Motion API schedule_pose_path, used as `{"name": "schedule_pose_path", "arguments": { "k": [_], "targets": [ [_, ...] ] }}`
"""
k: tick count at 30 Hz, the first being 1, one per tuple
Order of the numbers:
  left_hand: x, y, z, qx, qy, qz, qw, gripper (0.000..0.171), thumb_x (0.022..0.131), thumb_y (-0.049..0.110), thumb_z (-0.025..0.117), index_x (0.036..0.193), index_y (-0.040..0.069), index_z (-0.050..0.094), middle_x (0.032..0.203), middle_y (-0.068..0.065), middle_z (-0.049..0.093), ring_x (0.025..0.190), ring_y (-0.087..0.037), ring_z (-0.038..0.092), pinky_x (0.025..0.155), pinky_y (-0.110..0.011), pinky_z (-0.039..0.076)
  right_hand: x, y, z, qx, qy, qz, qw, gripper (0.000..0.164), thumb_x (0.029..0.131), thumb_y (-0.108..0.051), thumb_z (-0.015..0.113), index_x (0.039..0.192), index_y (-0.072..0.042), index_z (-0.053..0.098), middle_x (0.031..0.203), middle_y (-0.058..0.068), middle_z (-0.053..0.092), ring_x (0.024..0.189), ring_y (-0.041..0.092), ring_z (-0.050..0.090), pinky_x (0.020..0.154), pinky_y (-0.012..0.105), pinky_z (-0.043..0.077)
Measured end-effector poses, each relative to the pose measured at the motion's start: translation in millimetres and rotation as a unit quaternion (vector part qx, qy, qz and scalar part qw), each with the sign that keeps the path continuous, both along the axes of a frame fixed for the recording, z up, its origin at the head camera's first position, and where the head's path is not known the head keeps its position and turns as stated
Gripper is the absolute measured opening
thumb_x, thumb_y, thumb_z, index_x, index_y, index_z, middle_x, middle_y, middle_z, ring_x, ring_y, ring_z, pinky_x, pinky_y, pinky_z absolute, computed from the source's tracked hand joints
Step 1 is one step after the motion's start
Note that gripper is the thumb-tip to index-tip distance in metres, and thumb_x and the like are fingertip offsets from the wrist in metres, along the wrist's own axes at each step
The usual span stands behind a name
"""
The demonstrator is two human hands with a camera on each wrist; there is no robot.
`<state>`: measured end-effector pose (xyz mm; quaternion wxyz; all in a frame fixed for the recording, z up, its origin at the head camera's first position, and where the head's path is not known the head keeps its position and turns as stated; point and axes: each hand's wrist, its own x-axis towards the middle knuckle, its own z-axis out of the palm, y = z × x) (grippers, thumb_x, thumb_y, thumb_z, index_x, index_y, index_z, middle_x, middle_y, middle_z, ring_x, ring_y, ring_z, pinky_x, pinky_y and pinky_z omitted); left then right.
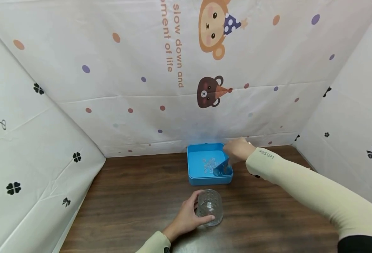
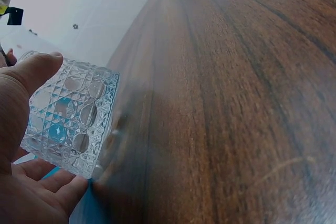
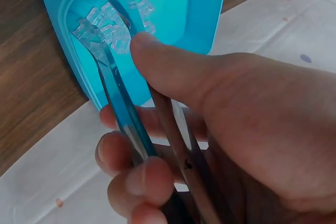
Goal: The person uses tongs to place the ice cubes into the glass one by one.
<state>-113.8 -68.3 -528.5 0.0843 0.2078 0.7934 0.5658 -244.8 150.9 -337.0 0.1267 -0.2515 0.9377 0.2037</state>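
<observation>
My left hand (image 1: 186, 217) holds a clear patterned glass (image 1: 210, 202) upright on the table, thumb on the near side and fingers around the left. The left wrist view shows the cut diamond pattern of this glass (image 2: 71, 114). Beyond it, my right hand (image 1: 238, 150) reaches over the right side of a blue plastic box (image 1: 209, 181). In the right wrist view it grips shiny metal tongs (image 3: 124, 103) between thumb and fingers. The two tips stand apart, down among several small clear cubes (image 3: 113, 30) on the box floor; I cannot tell whether they pinch one.
Dark wood-grain table (image 1: 135, 196) lies under everything. Behind the box rises a white printed sheet (image 1: 160, 116) with cartoon bears and dots. White sheets also stand at the left (image 1: 47, 175) and right (image 1: 347, 147).
</observation>
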Motion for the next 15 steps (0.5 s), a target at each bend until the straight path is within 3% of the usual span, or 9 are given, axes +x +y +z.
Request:
{"name": "schedule_pose_path", "arguments": {
  "k": [10,15],
  "targets": [
    [0.7,0.2,-0.1,-0.003,-0.003,0.002,1.0000,0.077,0.084,0.034,0.088,0.147,0.021,0.046,0.135,-0.004,0.062,0.127,-0.025,0.060,0.102,-0.041,0.052,4.3,2.3,-6.0,-0.009,-0.015,-0.006,1.000,0.023,0.087,-0.026,0.084,0.084,-0.011,0.068,0.072,0.001,0.059,0.065,0.016,0.056,0.064,0.033,0.058],
    [-0.4,0.1,0.3,-0.002,0.002,0.001,1.0000,0.077,0.083,0.034,0.088,0.147,0.021,0.046,0.135,-0.005,0.062,0.127,-0.025,0.060,0.102,-0.042,0.052,3.9,3.9,-8.4,0.000,-0.006,0.001,1.000,0.015,0.087,-0.011,0.080,0.079,-0.010,0.068,0.070,0.003,0.059,0.064,0.018,0.052,0.062,0.033,0.055]
  ]
}}
